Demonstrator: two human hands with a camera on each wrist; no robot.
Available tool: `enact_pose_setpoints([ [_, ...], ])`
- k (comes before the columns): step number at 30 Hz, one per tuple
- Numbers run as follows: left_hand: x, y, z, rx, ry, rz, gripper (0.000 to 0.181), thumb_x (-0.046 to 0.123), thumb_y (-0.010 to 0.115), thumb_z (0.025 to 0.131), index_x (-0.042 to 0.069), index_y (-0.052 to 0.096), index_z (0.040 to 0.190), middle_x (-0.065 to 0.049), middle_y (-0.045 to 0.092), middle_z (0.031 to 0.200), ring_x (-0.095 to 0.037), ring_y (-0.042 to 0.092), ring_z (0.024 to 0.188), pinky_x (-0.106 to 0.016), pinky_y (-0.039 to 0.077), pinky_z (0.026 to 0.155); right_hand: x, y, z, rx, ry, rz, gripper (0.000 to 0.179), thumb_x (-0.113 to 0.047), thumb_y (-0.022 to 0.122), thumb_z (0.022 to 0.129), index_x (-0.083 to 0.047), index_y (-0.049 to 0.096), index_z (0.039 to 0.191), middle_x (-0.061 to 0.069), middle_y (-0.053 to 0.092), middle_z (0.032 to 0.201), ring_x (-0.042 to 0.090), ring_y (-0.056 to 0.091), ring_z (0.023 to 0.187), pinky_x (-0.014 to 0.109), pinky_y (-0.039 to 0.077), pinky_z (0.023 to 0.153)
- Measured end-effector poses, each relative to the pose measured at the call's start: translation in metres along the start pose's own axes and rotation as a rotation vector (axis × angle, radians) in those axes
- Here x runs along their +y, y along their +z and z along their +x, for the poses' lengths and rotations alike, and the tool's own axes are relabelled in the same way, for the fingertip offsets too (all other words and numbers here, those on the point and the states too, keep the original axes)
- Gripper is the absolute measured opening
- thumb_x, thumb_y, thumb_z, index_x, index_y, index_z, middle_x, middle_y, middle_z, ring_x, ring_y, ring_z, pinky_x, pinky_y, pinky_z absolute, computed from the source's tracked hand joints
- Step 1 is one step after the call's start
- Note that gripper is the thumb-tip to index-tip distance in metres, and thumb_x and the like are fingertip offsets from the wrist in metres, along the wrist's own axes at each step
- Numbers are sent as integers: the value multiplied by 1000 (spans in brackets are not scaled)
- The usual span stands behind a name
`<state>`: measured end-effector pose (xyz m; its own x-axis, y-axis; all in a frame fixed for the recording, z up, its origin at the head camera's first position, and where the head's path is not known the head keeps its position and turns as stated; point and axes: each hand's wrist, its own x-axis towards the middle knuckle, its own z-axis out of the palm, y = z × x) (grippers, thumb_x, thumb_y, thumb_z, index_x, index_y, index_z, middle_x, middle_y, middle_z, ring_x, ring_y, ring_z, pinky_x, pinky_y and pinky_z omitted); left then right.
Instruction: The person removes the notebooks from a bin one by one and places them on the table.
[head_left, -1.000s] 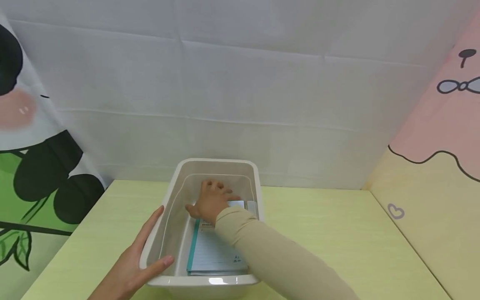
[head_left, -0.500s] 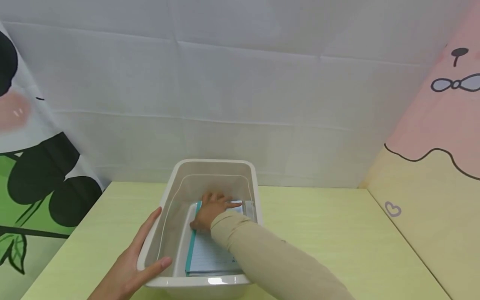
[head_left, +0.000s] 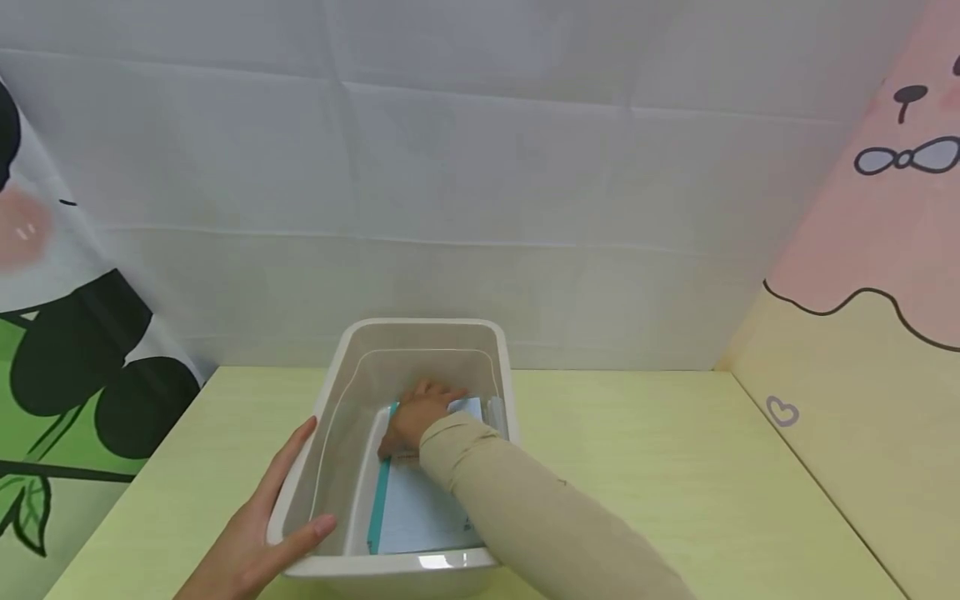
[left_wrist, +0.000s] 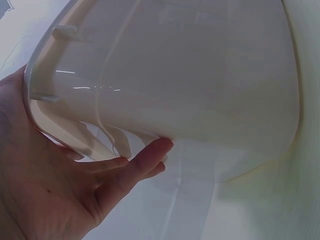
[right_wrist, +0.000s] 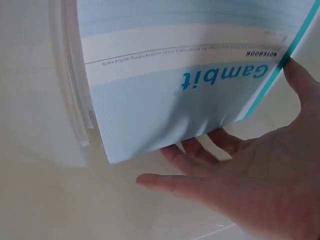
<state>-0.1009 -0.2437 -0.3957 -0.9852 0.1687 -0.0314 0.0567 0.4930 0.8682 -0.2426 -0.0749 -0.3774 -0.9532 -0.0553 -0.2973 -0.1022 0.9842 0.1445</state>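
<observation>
A light blue notebook (head_left: 423,512) with a teal spine lies in a deep white plastic bin (head_left: 390,565). My right hand (head_left: 416,421) reaches into the bin at the notebook's far end. In the right wrist view, "Gambit" is printed on the notebook (right_wrist: 150,110); the thumb of my right hand (right_wrist: 250,185) is at its spine, the fingertips tucked at its top edge, one finger stretched apart. My left hand (head_left: 251,533) grips the bin's near left corner, thumb across the rim. From the left wrist, this hand (left_wrist: 55,185) shows fingers against the outer wall.
The bin stands on a pale yellow-green table (head_left: 637,492), close to the white cloth (head_left: 480,183) behind it. Cartoon-printed panels (head_left: 862,275) flank the table. Beside the notebook, thin pale edges (right_wrist: 80,100) stand along the bin's inside.
My right hand has lowered onto the notebook's far end, its thumb coming to the spine edge. The left hand keeps its place on the bin; the head view has shifted slightly.
</observation>
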Motion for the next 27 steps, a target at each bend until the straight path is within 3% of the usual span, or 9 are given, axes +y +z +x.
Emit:
enact_pose_setpoints([
  [6,3,0,-1,-24,-45,-42,89,35,63,100,58,1,160,-11,34,159,-26,54,117,-35,58,77,4,-3,-1,-56,-58,-8,95,-71,70,84,-24,38,161,-3,42,164,21,42,151,64,30,123],
  [14,7,1,-1,-30,-62,-73,88,36,63,101,58,2,160,-12,32,160,-32,53,121,-38,60,79,9,-11,-11,-79,-48,45,75,-66,69,86,-24,58,148,4,54,152,23,46,147,63,28,123],
  [21,4,0,-1,-37,-59,-83,86,35,61,102,58,2,160,-12,31,161,-32,52,123,-36,58,78,11,-12,-11,-37,-84,54,83,-65,69,86,-22,49,154,-2,55,155,23,49,147,64,28,123],
  [27,3,0,1,-31,-60,-71,85,37,60,102,59,2,160,-12,31,161,-33,52,124,-36,57,78,10,-15,-10,-43,-52,-38,78,-69,62,89,-29,48,155,-2,50,160,21,44,151,60,26,125],
])
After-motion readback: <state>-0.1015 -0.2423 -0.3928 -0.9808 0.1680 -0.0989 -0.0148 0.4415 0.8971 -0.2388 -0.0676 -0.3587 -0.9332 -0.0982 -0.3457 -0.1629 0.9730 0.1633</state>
